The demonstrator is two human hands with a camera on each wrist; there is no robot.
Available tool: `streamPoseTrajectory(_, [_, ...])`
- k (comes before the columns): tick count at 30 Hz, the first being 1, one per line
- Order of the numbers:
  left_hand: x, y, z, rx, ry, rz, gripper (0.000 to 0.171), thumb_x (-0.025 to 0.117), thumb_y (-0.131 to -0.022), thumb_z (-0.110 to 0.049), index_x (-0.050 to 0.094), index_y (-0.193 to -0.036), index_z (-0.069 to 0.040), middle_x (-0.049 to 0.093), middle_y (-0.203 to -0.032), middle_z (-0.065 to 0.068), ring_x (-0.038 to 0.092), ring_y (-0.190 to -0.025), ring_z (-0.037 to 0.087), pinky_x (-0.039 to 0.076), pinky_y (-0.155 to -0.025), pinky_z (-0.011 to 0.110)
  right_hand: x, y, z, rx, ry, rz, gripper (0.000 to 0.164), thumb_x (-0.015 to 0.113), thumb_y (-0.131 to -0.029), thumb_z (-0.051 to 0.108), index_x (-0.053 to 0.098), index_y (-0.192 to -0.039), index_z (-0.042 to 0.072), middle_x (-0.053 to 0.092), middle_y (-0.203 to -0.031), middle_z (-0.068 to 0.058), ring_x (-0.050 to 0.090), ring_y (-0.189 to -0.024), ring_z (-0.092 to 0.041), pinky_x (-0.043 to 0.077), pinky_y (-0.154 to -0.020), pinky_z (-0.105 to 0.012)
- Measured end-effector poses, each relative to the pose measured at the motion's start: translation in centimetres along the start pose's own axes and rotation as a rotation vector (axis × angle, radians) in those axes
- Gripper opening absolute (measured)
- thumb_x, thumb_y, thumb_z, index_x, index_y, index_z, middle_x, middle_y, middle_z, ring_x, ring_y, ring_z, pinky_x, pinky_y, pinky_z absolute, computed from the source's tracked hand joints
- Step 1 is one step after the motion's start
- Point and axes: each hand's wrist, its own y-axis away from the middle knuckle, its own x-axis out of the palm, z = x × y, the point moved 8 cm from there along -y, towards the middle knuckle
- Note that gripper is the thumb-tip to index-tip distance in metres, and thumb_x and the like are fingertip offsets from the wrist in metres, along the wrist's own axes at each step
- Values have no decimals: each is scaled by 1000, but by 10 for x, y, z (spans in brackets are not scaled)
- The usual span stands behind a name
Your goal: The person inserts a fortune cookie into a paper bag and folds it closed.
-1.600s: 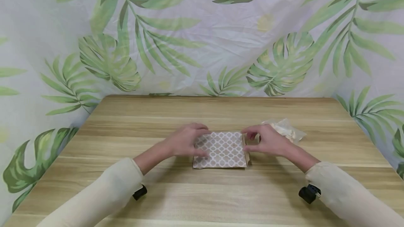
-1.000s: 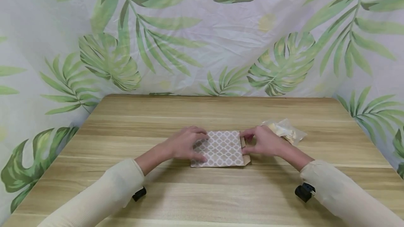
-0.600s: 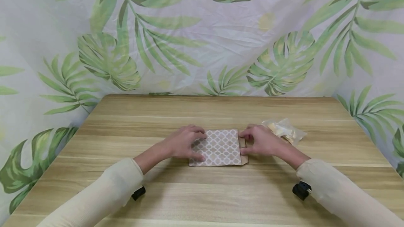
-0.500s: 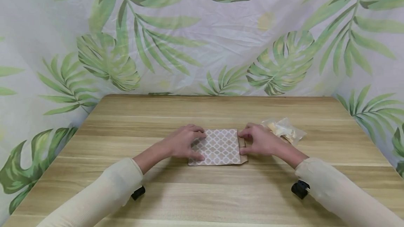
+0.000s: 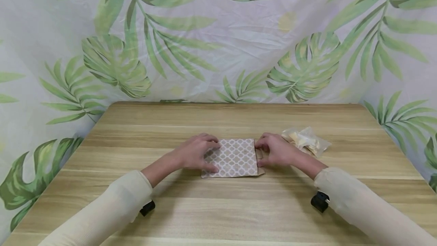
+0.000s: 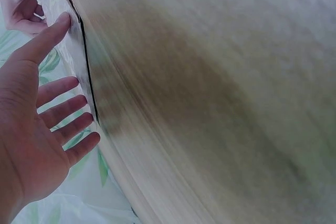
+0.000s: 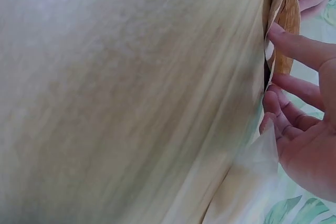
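A flat cardboard box [image 5: 236, 158] with a beige-and-white lattice print lies on the table. My left hand [image 5: 195, 152] rests on its left end, thumb at the near side and fingers at the far side. In the left wrist view the left hand [image 6: 39, 111] has its fingers spread and nearly straight, with the thumb on the box [image 6: 64, 45]. At the box's right end my right hand [image 5: 278, 150] holds the plain brown flaps [image 5: 261, 171] with thumb and bent fingers. The right wrist view shows the right hand [image 7: 310, 135] with fingertips at the brown end flap [image 7: 286, 30].
Just behind my right hand lies a clear plastic bag [image 5: 308, 143] with pale pieces inside. The wooden table [image 5: 218, 215] ends at a leaf-printed cloth [image 5: 218, 48]. A small black device [image 5: 319, 202] hangs under the right sleeve.
The box has slid a little to the left, and both hands have shifted left with it. The right fingers have gone in closer against the flaps. The plastic bag has stayed in place.
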Motion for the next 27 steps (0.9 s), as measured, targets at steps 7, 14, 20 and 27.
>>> streamPoseTrajectory(7, [1, 0, 1, -6, 3, 2, 76, 85, -82, -51, 66, -138, -4, 58, -144, 14, 51, -135, 33, 44, -112, 50, 0, -3, 4, -36, 9, -14, 23, 88, -75, 17, 70, -87, 9, 56, -79, -1, 52, -75, -14, 44, -66, -26])
streamPoseTrajectory(14, [2, 0, 1, 9, -19, -3, 76, 85, -82, -52, 66, -137, -3, 58, -144, 14, 52, -134, 33, 44, -112, 48, 2, -4, 5, -50, 16, -7, 24, 88, -73, 16, 68, -85, 9, 55, -78, -1, 52, -73, -13, 43, -66, -25])
streamPoseTrajectory(20, [1, 0, -1, 33, -31, -14, 75, 85, -82, -51, 67, -136, -2, 58, -143, 16, 52, -133, 34, 45, -111, 48, 3, -5, 6, -48, 14, 2, 24, 87, -74, 15, 67, -85, 9, 55, -79, -2, 52, -74, -14, 42, -67, -26])
streamPoseTrajectory(27, [2, -1, -1, 18, 2, 0, 74, 86, -82, -48, 66, -135, -1, 57, -142, 15, 51, -132, 33, 44, -111, 48, 3, -4, 3, -23, 4, 13, 27, 90, -73, 16, 70, -90, 8, 57, -82, -2, 53, -76, -14, 44, -68, -25])
